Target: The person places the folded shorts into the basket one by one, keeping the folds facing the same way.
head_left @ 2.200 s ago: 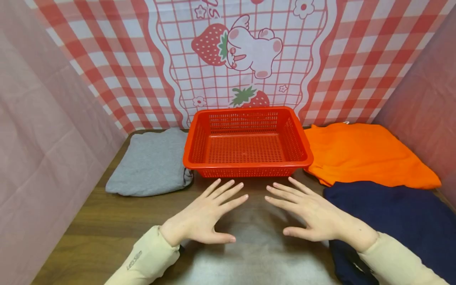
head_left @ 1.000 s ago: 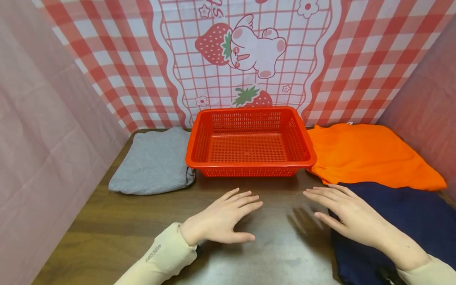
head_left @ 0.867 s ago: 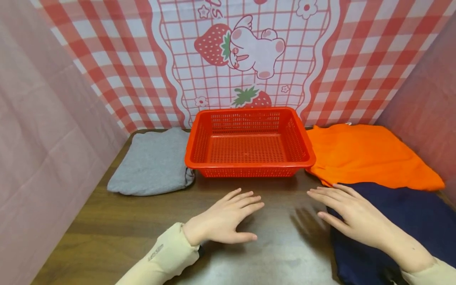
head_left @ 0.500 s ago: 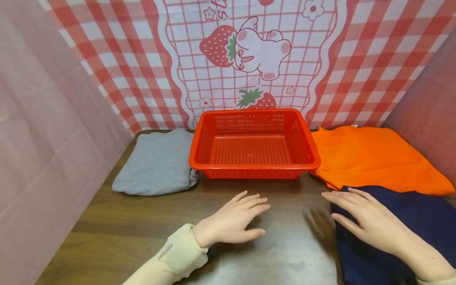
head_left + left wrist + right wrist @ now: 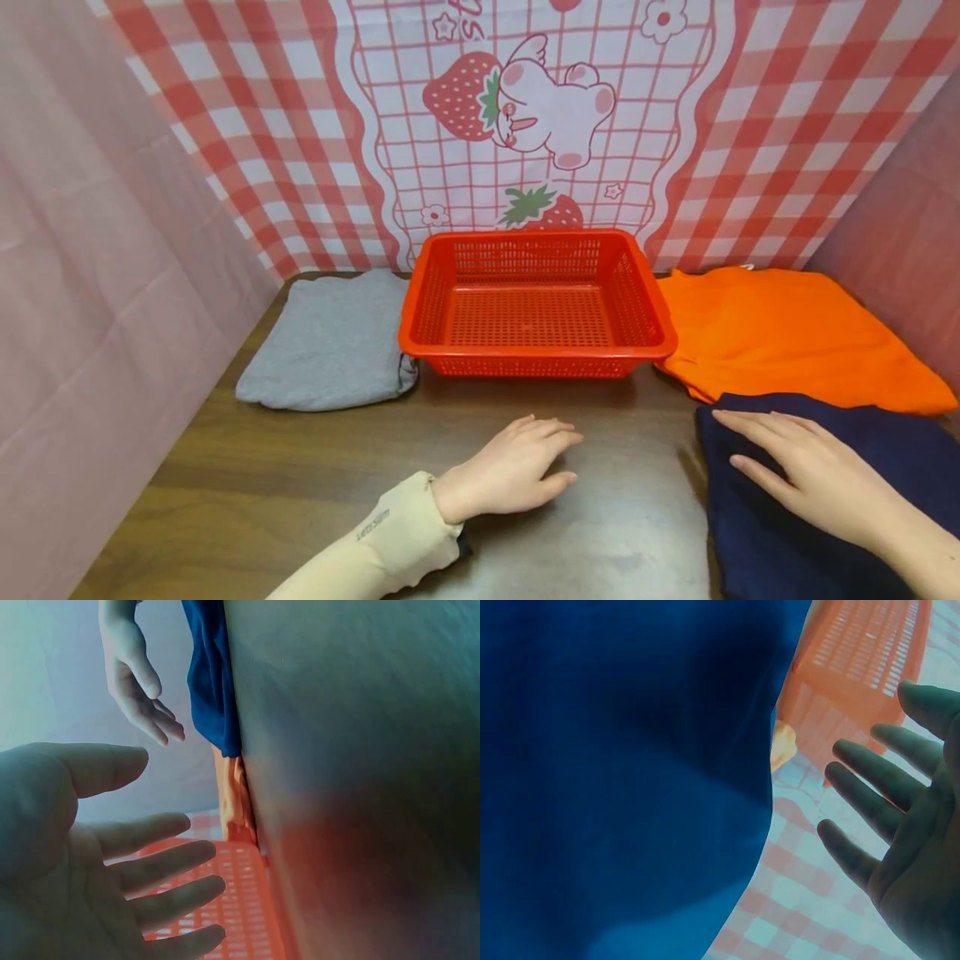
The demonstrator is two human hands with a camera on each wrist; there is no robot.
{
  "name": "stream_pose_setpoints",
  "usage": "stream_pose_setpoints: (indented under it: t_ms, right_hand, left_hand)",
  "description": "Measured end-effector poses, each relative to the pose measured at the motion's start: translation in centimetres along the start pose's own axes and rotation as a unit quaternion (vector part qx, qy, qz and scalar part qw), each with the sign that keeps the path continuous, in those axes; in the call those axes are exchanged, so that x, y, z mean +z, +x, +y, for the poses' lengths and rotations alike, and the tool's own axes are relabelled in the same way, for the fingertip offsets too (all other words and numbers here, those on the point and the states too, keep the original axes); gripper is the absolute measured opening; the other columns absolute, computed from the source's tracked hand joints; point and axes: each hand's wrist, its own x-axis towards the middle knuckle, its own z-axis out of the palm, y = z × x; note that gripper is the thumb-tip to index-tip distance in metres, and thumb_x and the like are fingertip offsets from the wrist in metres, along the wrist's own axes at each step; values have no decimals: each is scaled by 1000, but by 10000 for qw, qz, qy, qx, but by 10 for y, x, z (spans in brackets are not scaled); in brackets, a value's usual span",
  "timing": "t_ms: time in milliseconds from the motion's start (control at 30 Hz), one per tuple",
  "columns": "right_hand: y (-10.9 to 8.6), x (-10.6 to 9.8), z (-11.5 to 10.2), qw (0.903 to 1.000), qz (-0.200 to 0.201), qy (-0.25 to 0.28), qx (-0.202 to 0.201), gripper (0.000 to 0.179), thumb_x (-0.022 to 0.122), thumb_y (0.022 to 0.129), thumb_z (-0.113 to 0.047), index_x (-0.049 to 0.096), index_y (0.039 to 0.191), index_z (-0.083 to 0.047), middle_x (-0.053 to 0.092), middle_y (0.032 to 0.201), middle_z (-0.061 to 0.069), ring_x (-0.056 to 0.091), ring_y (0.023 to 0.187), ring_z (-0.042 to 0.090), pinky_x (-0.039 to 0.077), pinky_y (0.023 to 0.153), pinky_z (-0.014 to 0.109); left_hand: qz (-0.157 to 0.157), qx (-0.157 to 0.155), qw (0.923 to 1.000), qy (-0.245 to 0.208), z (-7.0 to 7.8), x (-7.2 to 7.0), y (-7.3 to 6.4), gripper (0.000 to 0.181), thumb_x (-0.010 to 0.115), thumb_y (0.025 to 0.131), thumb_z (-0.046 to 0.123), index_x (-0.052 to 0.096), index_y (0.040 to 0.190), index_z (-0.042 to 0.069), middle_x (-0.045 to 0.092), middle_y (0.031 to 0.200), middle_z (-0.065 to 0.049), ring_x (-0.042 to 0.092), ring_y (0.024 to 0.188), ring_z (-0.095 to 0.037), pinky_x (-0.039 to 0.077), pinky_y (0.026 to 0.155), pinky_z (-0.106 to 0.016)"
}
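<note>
My right hand (image 5: pixel 825 479) hovers over a folded navy cloth (image 5: pixel 780 550) at the table's right side, fingers stretched out and holding nothing. In the right wrist view the same hand (image 5: pixel 930 862) shows spread fingers, apart from the navy cloth (image 5: pixel 630 787). Over the middle of the table is my left hand (image 5: pixel 510 467), palm down and fingers extended. The left wrist view shows that palm (image 5: pixel 45 892) bare, with the right hand (image 5: pixel 135 682) beyond it, beside the hanging edge of the navy cloth (image 5: pixel 214 690).
A red perforated plastic basket (image 5: pixel 536 352) with nothing in it stands at the back centre. Left of it lies a folded grey cloth (image 5: pixel 330 342); right of it, an orange one (image 5: pixel 802 333) borders the navy cloth. A checked curtain (image 5: pixel 285 150) hangs behind.
Both hands start spread side by side before the basket. My right hand has moved right over the navy cloth; my left has shifted slightly right. The cloths and basket stay put.
</note>
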Motion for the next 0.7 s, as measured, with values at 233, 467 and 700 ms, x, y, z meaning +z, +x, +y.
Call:
stream_pose_setpoints:
  t_ms: [233, 467, 700]
  right_hand:
    - [-8, -1, 9, 9997, 47, -152, 170, 53, 71, 76, -30, 55, 124, -14, 61, 114, 7, 57, 100, 27, 40, 80, 47]
    - [-10, -2, 18, 9986, 30, -398, 361, 53, 72, 75, -30, 56, 121, -8, 63, 109, 11, 59, 96, 30, 42, 77, 52]
    - [-16, -2, 31, 9960, -52, -526, 717, 54, 70, 77, -33, 55, 120, -4, 61, 109, 18, 57, 96, 36, 42, 75, 55]
  left_hand:
    - [-86, -36, 9997, -218, 6, 5, 6, 42, 50, 91, 34, 51, 128, 13, 53, 127, 2, 46, 120, -12, 36, 100, -30]
    - [-75, -12, 9995, -307, 12, 10, 16, 40, 51, 91, 34, 52, 126, 14, 56, 121, 4, 52, 112, -9, 41, 94, -25]
    - [-219, 47, 9991, -360, 21, 11, 26, 42, 49, 91, 37, 51, 128, 17, 55, 122, 7, 52, 110, -5, 42, 92, -22]
